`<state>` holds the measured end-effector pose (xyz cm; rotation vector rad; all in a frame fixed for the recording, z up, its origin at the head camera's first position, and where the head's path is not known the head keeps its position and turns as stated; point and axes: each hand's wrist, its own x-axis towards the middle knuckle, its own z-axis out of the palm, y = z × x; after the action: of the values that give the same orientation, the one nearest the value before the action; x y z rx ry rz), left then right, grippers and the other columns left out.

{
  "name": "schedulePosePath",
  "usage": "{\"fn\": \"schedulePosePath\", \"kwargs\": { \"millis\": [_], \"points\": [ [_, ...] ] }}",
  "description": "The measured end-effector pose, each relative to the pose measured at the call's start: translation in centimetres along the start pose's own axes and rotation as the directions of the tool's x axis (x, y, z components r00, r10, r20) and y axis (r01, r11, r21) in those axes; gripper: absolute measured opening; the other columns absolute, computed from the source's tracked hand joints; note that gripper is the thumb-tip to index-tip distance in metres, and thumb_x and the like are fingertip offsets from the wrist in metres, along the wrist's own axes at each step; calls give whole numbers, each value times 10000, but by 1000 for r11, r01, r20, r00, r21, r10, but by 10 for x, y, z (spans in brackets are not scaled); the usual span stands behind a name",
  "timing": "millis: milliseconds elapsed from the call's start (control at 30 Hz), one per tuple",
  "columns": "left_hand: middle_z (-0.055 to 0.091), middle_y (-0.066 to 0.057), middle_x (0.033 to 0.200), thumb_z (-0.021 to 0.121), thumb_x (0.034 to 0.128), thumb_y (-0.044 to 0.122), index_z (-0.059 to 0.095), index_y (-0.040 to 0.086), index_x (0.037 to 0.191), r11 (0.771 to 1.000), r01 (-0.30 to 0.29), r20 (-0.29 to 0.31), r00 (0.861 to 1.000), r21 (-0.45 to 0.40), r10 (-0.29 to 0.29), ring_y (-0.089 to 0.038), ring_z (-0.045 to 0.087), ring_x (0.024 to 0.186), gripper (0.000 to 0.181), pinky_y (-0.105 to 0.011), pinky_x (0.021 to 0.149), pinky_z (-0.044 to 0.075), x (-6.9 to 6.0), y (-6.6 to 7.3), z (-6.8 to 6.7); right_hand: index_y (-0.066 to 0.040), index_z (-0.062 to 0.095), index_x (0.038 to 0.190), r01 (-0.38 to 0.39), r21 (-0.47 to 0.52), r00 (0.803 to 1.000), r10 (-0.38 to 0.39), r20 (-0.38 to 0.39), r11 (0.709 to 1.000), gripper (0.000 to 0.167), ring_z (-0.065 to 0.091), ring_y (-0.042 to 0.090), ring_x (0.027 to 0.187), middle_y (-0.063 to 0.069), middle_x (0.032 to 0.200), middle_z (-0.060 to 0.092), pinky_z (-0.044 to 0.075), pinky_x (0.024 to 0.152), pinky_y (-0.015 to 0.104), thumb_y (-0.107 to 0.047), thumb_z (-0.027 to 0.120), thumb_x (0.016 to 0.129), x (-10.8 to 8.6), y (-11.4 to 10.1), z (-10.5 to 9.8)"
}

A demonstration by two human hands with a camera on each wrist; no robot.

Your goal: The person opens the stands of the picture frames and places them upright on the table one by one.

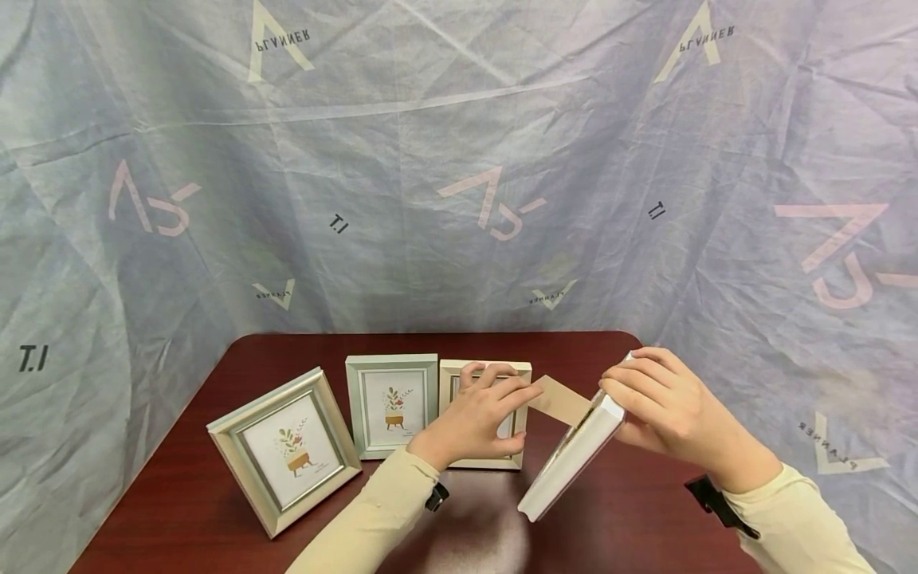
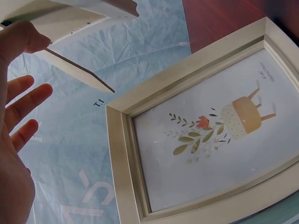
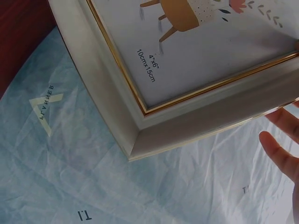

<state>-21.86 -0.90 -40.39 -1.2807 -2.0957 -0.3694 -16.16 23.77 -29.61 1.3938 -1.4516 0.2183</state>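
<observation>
My right hand (image 1: 670,406) grips a white picture frame (image 1: 574,462) by its upper edge. It is tilted, with its printed picture side toward the right wrist camera. A tan support leg (image 1: 562,401) sticks out from its back. My left hand (image 1: 476,414) is spread beside that leg, its fingers apart and loosely bent; whether a fingertip touches the leg cannot be told. Behind the left hand stands a cream picture frame (image 1: 484,464), partly covered by it. In the left wrist view, a picture frame (image 2: 154,105) with a potted-plant print fills the right side.
To the left stand a pale green picture frame (image 1: 393,360) and a champagne-coloured picture frame (image 1: 315,498), both with plant prints. They rest on a dark red table (image 1: 194,478). A grey printed cloth (image 1: 402,199) hangs behind and around the table.
</observation>
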Motion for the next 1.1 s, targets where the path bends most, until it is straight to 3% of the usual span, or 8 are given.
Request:
{"fn": "schedulePosePath", "kwargs": {
  "millis": [167,367,533,733,933,1100],
  "points": [
    [641,77,1174,808,704,288,634,175,1295,1000,-17,-27,999,9,17,-176,453,1205,626,-515,955,284,-1,0,2,70,646,867,-42,-18,999,42,7,999,322,589,259,615,108,766,663,446,716,433,-195,534,1011,-5,2,-2],
    [639,66,1180,793,721,315,634,170,1301,1000,-5,-12,1000,-5,5,-177,454,1211,619,-509,949,287,-5,-1,3,70,651,860,-84,-72,996,85,6,994,263,570,227,582,81,749,663,449,682,438,-122,486,933,-10,5,-2],
    [642,65,1196,820,723,366,624,177,1318,999,7,-8,1000,-31,-7,-190,470,1209,655,-512,955,300,-9,0,3,71,648,873,-130,-108,991,131,-1,986,277,541,221,555,64,713,632,438,668,461,-156,504,942,-16,6,-2],
    [623,71,1227,874,624,463,585,185,1356,996,40,25,999,-76,-38,-185,439,1227,834,-517,972,281,-12,4,4,64,649,896,-187,-164,982,187,-16,969,302,492,205,521,63,707,608,424,668,475,-206,529,959,-20,6,-2],
    [636,78,1164,854,676,495,589,185,1320,988,76,-52,995,-137,-84,-203,480,1197,763,-524,954,286,-11,10,7,47,648,888,-239,-232,971,231,-63,943,282,473,199,496,64,661,586,415,637,472,-212,546,928,-26,6,0],
    [653,66,1128,833,722,456,600,150,1272,965,157,-108,977,-210,-182,-184,502,1160,671,-517,964,264,-10,17,7,52,654,900,-287,-272,958,277,-77,918,294,464,216,485,78,607,562,406,621,489,-222,550,909,-32,5,1]
  ]
}}
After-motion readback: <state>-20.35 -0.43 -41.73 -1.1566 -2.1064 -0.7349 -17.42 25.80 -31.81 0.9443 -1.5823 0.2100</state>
